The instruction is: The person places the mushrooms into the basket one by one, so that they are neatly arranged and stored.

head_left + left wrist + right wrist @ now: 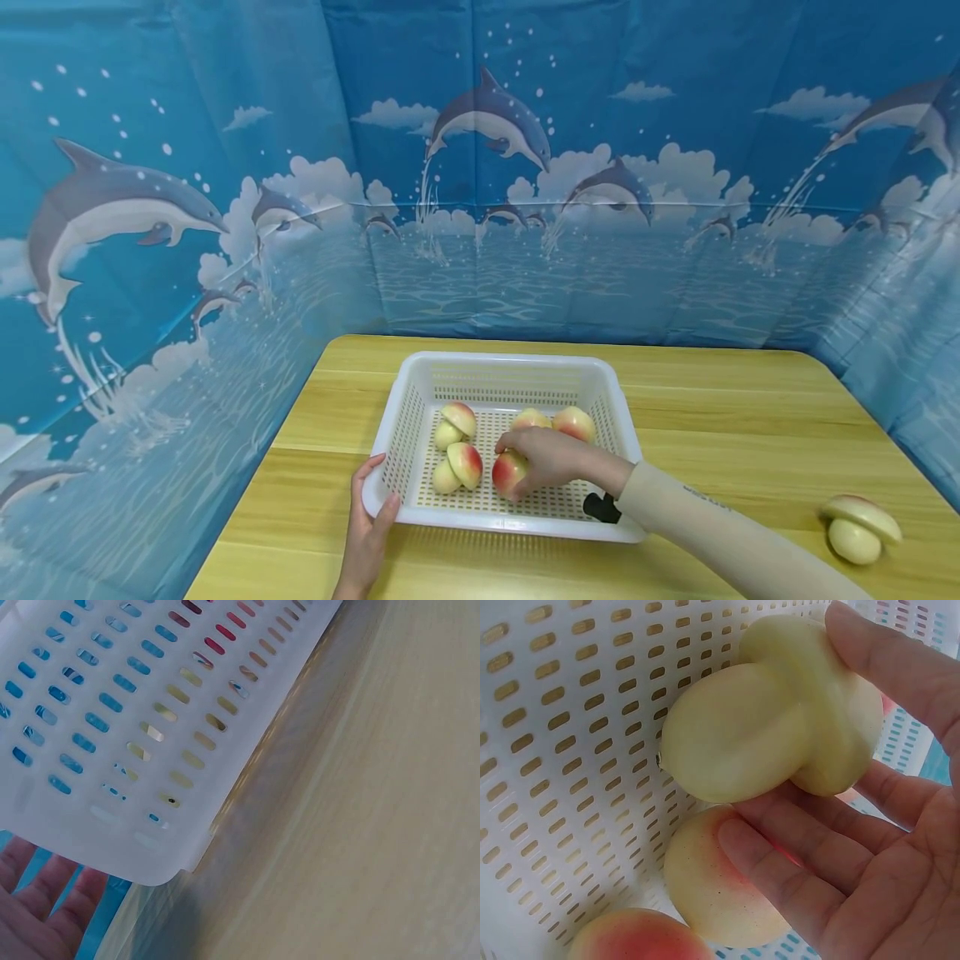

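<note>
A white plastic basket [517, 523] with slotted walls stands near the front of the table. My left hand [367, 521] grips its front left corner, thumb on the rim and fingers along the left side. In the left wrist view, those fingers [67, 896] show beyond the basket's wall. Inside the basket, my right hand [551, 458] holds a mushroom [735, 735] with a pale stem and a red-yellow cap, thumb on one side and fingers under it. Behind that hand lie two more mushrooms, one partly covered [531, 418], the other at the right [574, 424].
Two mushrooms [456, 423] [459, 467] lie on their sides in the basket's left part. Another mushroom [858, 529] lies on the wooden table [742, 417] at the far right. A blue dolphin-print curtain [480, 283] surrounds the table's back and sides.
</note>
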`<state>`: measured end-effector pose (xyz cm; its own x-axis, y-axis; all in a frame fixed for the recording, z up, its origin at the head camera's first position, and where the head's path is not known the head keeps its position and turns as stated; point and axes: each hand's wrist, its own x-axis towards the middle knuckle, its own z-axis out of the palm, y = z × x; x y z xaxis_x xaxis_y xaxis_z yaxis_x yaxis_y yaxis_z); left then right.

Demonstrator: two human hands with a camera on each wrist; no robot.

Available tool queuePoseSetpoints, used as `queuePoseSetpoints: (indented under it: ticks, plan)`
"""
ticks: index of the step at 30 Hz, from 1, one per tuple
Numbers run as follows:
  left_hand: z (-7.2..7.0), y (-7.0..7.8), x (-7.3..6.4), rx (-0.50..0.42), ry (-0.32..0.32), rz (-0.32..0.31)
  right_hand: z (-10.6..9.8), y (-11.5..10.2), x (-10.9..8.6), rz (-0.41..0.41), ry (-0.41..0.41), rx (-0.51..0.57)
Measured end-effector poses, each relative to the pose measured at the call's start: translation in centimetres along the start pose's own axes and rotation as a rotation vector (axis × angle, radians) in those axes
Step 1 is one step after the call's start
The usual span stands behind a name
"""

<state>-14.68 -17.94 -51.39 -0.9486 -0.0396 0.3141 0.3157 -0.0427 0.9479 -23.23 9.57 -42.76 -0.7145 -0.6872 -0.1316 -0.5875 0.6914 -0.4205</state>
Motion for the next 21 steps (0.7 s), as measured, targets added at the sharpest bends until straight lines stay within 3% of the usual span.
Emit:
queuePoseSetpoints:
  ticks: [21]
  plan:
    - [-0.06, 0.03, -0.05, 0.005, -0.003, 0.021, -0.23, -0.06, -0.22, 0.007, 0.022, 0.032]
